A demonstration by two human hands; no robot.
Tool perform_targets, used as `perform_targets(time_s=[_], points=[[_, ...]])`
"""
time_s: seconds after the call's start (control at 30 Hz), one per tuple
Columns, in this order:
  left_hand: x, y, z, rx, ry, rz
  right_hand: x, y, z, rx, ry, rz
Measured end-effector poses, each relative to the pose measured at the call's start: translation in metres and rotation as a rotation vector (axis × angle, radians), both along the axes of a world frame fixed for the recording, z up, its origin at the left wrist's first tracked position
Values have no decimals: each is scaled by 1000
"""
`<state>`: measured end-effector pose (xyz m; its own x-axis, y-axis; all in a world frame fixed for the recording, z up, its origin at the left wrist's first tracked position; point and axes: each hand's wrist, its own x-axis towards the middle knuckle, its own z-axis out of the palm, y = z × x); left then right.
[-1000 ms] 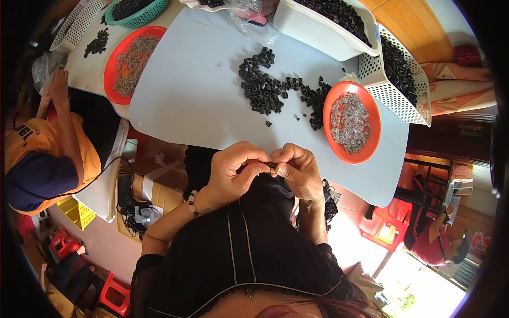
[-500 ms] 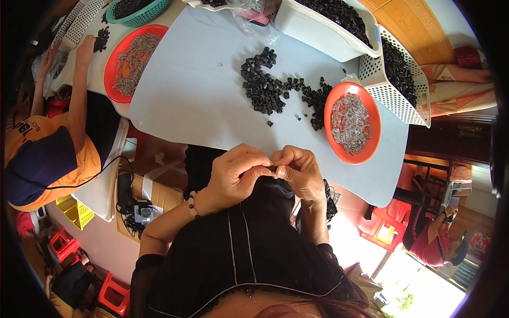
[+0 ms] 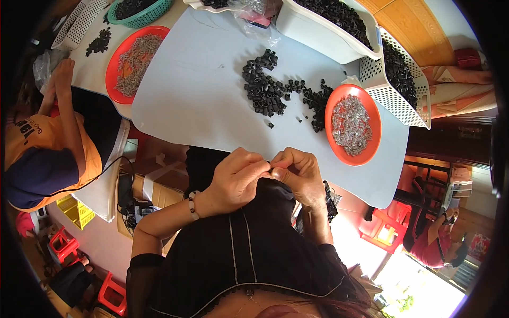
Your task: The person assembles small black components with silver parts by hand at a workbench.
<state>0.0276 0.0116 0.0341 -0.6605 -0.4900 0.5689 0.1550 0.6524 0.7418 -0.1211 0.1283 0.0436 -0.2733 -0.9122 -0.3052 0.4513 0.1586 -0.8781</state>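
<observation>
My left hand (image 3: 239, 179) and my right hand (image 3: 298, 175) meet fingertip to fingertip in front of my body, just off the near edge of the table. Both are closed in a pinch on a small black piece (image 3: 271, 170), mostly hidden by the fingers. Beyond them on the pale blue-grey table (image 3: 196, 90) lies a loose pile of short black tube-like pieces (image 3: 265, 93). To the right of that pile, an orange-red oval tray (image 3: 375, 124) holds many small clear pieces (image 3: 351, 127).
A white tub (image 3: 318, 29) and a white perforated basket (image 3: 392, 98), both full of black pieces, stand at the far right. At left, a person in orange (image 3: 50, 153) sits by another red tray (image 3: 112, 79) and a green basket (image 3: 140, 20). Red stools (image 3: 112, 294) stand on the floor.
My left hand's fingers have curled in more tightly and less of the black piece shows. The person at left has drawn their hands back from the black pieces, toward their body.
</observation>
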Motion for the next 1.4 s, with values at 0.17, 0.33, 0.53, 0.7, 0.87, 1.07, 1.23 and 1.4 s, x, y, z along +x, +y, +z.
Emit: perform_targets(time_s=[0.17,0.33,0.53,0.7,0.87,1.07,1.23,1.4], points=[[-2,-3,-3,78,-73,43,-3,-8,-5,31,73,4],[-5,-7,6,280,-16,5,-8,-13,-10,-72,-97,-5],[-6,-13,10,268,3,13,-8,-18,-11,-150,-339,15],[-5,-15,9,257,-2,16,-5,-19,-16,-134,-316,11],[-5,-13,7,294,3,25,-5,-17,-18,-99,-241,-2],[-2,-11,-2,267,1,57,-7,-16,-19,-86,-180,14],[1,-11,0,241,-13,62,-5,-18,-13,-16,-74,67],[3,-10,3,283,6,25,-2,-19,-3,-24,-119,69]])
